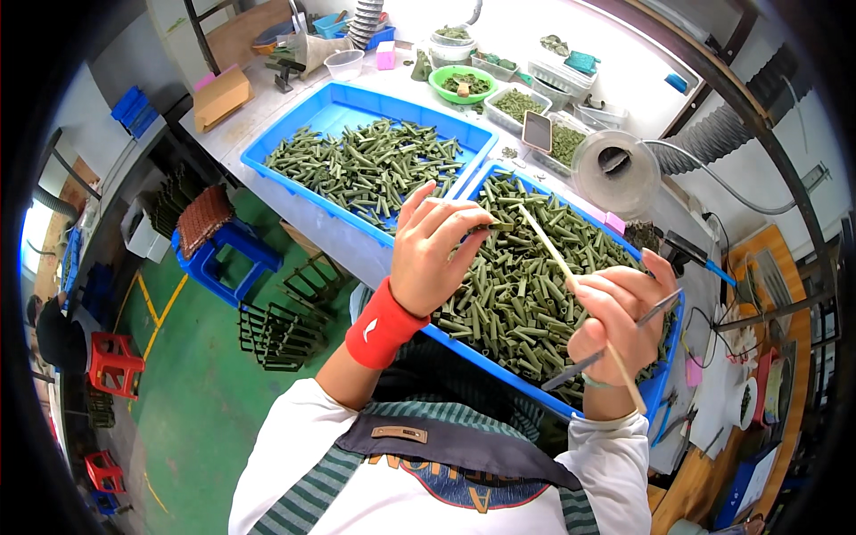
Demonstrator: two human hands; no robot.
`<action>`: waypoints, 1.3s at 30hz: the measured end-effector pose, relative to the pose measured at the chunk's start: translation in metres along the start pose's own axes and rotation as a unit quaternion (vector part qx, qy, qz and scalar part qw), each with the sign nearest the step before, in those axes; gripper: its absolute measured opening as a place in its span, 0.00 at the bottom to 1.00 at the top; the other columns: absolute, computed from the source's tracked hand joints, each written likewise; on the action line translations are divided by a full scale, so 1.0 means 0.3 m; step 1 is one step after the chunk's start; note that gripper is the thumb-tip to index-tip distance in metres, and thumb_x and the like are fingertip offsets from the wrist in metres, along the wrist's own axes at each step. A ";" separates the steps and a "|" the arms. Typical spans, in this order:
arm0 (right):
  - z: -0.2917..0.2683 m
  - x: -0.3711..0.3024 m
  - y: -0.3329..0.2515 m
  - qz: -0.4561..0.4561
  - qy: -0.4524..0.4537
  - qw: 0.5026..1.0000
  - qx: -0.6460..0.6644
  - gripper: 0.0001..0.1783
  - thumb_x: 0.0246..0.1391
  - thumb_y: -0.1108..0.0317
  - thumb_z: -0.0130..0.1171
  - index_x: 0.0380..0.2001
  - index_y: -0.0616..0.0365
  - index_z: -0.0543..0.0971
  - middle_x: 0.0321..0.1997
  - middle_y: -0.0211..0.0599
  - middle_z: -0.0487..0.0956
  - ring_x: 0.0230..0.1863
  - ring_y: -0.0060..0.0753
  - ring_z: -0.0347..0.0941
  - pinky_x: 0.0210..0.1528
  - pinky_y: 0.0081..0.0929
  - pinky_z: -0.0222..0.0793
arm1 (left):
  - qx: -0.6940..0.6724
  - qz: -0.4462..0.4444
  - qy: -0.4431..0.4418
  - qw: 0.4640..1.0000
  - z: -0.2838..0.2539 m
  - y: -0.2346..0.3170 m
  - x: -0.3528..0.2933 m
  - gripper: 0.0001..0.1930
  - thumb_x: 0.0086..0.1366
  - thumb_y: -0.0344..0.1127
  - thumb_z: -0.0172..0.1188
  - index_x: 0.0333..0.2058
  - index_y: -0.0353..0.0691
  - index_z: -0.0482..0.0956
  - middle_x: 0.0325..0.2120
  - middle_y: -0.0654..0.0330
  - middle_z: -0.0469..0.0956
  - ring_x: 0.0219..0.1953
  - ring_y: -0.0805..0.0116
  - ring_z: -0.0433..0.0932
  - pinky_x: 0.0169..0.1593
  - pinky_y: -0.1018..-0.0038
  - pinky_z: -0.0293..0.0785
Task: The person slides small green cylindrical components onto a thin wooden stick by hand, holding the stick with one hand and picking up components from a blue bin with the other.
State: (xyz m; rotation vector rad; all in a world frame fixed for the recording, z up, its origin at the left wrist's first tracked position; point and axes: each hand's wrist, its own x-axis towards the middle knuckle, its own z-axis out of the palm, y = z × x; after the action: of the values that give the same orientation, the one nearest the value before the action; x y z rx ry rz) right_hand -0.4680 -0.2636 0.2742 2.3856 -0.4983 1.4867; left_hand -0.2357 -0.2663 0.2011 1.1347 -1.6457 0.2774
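Pinched between the thumb and fingers of my left hand [437, 245] is a short dark green piece [502, 226], held above the right blue tray [508, 381]. My right hand [624, 316] grips a thin pale wooden stick [547, 241], its tip pointing up and left toward that piece. A slim grey metal tool [572, 369] also passes through the right hand's fingers, crossing the stick. Beneath both hands, the right tray is filled with short green hollow tubes [526, 294]. The left blue tray [357, 100] holds more such green pieces [374, 169].
Along the table's back stand a green bowl [462, 85], clear tubs of green bits [519, 104], a phone [537, 131] and a suction hood [615, 174]. Pliers [678, 428] lie at the right. A blue stool [227, 259] and dark racks [281, 337] stand left on the floor.
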 end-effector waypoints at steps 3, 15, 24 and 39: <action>0.019 -0.009 0.022 0.017 0.045 0.999 0.000 0.23 0.75 0.51 0.50 0.33 0.55 0.83 0.26 0.29 0.85 0.35 0.32 0.81 0.69 0.48 0.61 | -0.015 0.003 0.006 1.000 0.001 0.000 0.000 0.11 0.59 0.28 0.71 0.41 0.48 0.84 0.39 0.67 0.85 0.42 0.64 0.82 0.68 0.54 0.65; -0.059 -0.002 0.084 0.063 0.133 0.989 0.008 0.22 0.77 0.58 0.35 0.33 0.54 0.75 0.22 0.31 0.83 0.29 0.33 0.78 0.70 0.56 0.60 | -0.179 0.254 0.061 0.949 -0.249 0.388 0.055 0.11 0.51 0.33 0.70 0.36 0.50 0.87 0.42 0.67 0.85 0.40 0.70 0.81 0.62 0.51 0.71; -0.139 0.027 0.096 0.077 0.147 0.982 0.093 0.21 0.77 0.58 0.39 0.34 0.56 0.76 0.24 0.32 0.84 0.27 0.33 0.77 0.67 0.56 0.61 | -0.024 0.017 0.047 0.998 -0.011 0.194 0.076 0.13 0.58 0.26 0.73 0.41 0.46 0.83 0.38 0.65 0.85 0.44 0.65 0.84 0.70 0.52 0.64; -0.170 0.029 0.109 0.114 0.167 0.952 0.229 0.13 0.73 0.66 0.49 0.34 0.58 0.78 0.23 0.33 0.84 0.30 0.32 0.76 0.67 0.53 0.61 | 0.105 -0.004 0.094 0.990 0.027 0.274 0.058 0.17 0.57 0.26 0.73 0.43 0.47 0.79 0.35 0.72 0.85 0.42 0.70 0.81 0.72 0.49 0.56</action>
State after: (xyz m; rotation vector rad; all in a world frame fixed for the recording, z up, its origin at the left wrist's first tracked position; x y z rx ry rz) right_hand -0.5195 -0.2731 0.3057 2.3708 -0.3900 2.2737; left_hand -0.3046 -0.2381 0.2410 1.2317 -1.4686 0.5456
